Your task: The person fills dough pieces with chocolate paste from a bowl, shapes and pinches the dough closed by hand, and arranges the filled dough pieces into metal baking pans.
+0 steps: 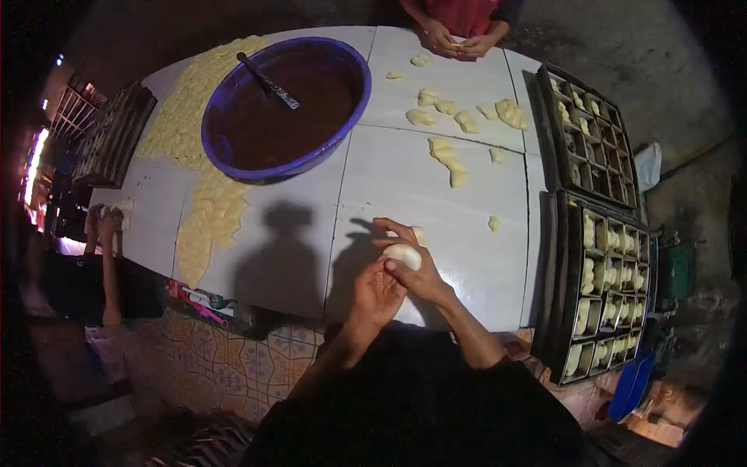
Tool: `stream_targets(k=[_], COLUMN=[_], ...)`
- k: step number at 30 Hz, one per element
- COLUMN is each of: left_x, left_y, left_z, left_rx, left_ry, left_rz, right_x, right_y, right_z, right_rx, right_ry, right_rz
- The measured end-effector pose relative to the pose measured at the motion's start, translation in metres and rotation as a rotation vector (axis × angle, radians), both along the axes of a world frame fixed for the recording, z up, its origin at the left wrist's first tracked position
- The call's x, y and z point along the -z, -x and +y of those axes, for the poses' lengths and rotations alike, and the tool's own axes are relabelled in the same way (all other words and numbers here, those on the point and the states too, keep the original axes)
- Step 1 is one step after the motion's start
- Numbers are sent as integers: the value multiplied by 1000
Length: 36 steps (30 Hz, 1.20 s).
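We find the dough ball (pixel 403 255) above the near part of the white tabletop (pixel 482 272), held in the right hand (pixel 422 279) between the thumb and curved fingers, while the left hand (pixel 377 296) lies half-curled against its lower side; whether the left grips or merely supports, we cannot tell. We judge the dough light, soft and easily dented, perhaps slightly tacky, and advise holding it around its rounded sides with cupped palms and broad finger pads, avoiding hard fingertip pinching.
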<state>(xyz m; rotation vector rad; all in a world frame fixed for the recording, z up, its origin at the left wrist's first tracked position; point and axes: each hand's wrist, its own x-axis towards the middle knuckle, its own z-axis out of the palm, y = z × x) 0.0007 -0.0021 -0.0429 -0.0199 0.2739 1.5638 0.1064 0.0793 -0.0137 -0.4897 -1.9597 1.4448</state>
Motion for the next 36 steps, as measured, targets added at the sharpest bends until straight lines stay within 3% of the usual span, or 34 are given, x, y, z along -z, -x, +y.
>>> stream_targets(k=[2, 3, 4, 5, 6, 8, 10, 12, 13, 16, 18, 19, 20, 21, 22, 23, 24, 26, 28, 30, 32, 34, 36], left_x=[-25, -40, -57, -58, -65, -79, -81, 5, -45, -58, -49, -88, -74, -61, -88, -88, -78, -73, -71, -60, -64, -66, -60], left_y=[7, 17, 29, 48, 75, 133, 193, 239, 222, 200, 184, 157, 148, 139, 101, 79, 65, 44, 27, 25, 22, 21, 24], left_z=[7, 21, 43, 73, 95, 158, 209, 266, 248, 251, 238, 216, 204, 189, 160, 145, 129, 102, 79, 61, 42, 31, 23], left_rx=[17, 97, 131, 186, 109, -152, -163, -428, 129, 195, -119, -107, 57, 203, 337, 416, 363, 182, 98, 84, 97, 55, 193], left_ry=[44, -91, -203, -430, -257, -138, 410, 548, 557, 629, 593, 572, 415, 262, 28, 68, 127, 290, 415, 428, 200, 178, 139], left_rz=[-202, -144, -59, -223, 209, 870, 1660, 2108, 2009, 1928, 1803, 1811, 1435, 1052, 948, 846, 824, 730, 995, 878, 1306, 1398, 1454], right_x=[0, 11, 61, 36, 10, 9, 20, 32, 37, 41, 38, 34, 36, 40, 41, 26, 36, 14, 20, 20, 4, -2, 3], right_y=[5, 3, -2, 4, 12, 14, 14, 11, 13, 14, 12, 13, 15, 18, 19, 21, 19, 10, 10, 7, -5, -15, -25], right_z=[4, 6, 16, 24, 32, 46, 51, 52, 50, 48, 47, 49, 50, 51, 50, 50, 47, 40, 27, 9, -6, -12, -11], right_rx=[-28, -72, -119, -80, -44, 47, 100, 179, 206, 194, 229, 244, 255, 236, 213, 237, 252, 474, 669, 664, 518, 439, 379], right_ry=[515, 764, 884, 782, 675, 621, 639, 465, 492, 581, 563, 525, 530, 789, 1048, 1249, 1194, 1082, 806, 259, -183, -168, -78], right_rz=[156, 255, 243, 197, 156, 219, 308, 197, 205, 296, 284, 277, 272, 418, 565, 634, 641, 255, 122, 15, -313, -226, -155])
